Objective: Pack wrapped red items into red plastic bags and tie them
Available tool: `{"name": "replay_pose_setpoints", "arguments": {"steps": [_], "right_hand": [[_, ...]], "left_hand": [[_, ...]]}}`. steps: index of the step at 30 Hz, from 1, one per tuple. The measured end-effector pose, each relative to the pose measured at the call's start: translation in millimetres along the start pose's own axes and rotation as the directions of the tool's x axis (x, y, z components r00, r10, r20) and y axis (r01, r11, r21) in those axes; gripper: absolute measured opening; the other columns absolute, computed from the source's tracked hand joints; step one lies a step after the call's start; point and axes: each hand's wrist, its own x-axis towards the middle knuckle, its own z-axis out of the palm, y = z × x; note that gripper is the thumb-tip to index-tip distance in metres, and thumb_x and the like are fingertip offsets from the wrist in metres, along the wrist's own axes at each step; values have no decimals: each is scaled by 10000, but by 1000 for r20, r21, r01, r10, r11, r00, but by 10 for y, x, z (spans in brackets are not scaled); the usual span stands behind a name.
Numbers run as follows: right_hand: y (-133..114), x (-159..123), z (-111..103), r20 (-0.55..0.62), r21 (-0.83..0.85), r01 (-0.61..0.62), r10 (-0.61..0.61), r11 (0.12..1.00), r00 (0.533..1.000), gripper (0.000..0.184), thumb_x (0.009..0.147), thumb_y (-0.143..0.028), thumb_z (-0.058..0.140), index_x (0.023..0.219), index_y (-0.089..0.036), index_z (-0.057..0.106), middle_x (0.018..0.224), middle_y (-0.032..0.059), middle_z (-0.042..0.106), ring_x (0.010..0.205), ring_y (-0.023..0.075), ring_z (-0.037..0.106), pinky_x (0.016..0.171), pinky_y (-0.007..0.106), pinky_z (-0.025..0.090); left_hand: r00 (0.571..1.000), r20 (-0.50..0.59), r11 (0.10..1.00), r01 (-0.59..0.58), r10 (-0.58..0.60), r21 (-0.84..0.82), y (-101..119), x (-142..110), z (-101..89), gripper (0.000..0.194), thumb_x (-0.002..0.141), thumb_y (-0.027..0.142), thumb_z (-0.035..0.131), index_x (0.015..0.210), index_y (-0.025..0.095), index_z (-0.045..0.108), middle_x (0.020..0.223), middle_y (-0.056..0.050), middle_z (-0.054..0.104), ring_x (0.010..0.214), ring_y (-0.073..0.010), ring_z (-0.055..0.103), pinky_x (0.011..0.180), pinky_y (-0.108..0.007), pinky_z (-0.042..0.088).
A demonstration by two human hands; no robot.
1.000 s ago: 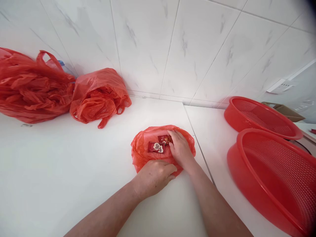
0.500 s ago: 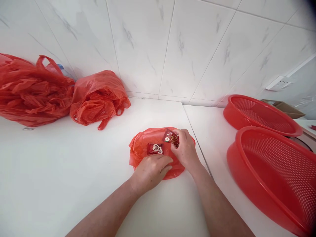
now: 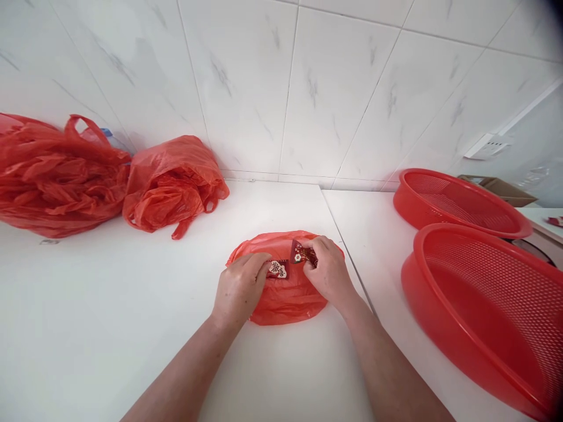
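Far left: a big wad of red plastic bags (image 3: 61, 181) by the tiled wall, with a smaller red bag bundle (image 3: 171, 190) right next to it.
Left hand: the left hand (image 3: 237, 287) looks pinched onto the left end of the white-label packet (image 3: 278, 269), thumb and fingertips together.
Middle: a red plastic bag (image 3: 285, 308) spread on the tabletop (image 3: 109, 334), both little packets over it, left one nearer the bag's center.
Right hand: the right hand (image 3: 329, 272) has the flower-print packet (image 3: 299, 252) between thumb and fingers, near the bag's right part.
Packet feel: I'd guess super light, slick wrapper, maybe crushable inside, so grab a crimped end and go easy.
Bag feel: thin, floppy, probably slides around; I'd hold it by the edge.
Far right: two red mesh-bottomed baskets, the back basket (image 3: 407, 205) and the front basket (image 3: 433, 310).
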Motion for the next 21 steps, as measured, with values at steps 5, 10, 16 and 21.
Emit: {"name": "replay_pose_setpoints", "arguments": {"steps": [5,10,16,21], "right_hand": [[66,-12,48,29,-20,27,-26,999,999,456,672,17,446,1035,-230,568,1015,36,597,1038,213,515,934,406,435],[142,-14,95,32,-24,29,-28,999,999,542,716,-10,464,1215,-218,495,1245,56,542,1224,223,426,1039,449,369],[118,-29,83,86,6,-76,76,997,993,269,769,-76,502,949,-238,619,995,27,610,968,198,548,832,375,484],[188,-32,120,164,31,-133,126,991,978,241,789,-109,521,951,-234,647,1009,23,625,973,195,560,853,381,470]], "left_hand": [[997,-52,998,-50,51,23,-44,20,0,159,890,212,474,937,222,626,865,5,699,785,-152,634,669,-269,490],[980,149,991,-132,132,-11,-69,38,101,302,884,155,427,1130,220,588,1133,-54,662,1037,-206,615,805,-328,523],[947,320,996,-56,33,64,-70,43,176,377,829,124,459,1187,191,558,1074,-103,664,981,-262,614,751,-401,527],[954,301,997,-20,-2,71,-52,41,137,392,805,125,489,1181,222,543,1090,-83,618,960,-252,596,712,-375,518]]}}
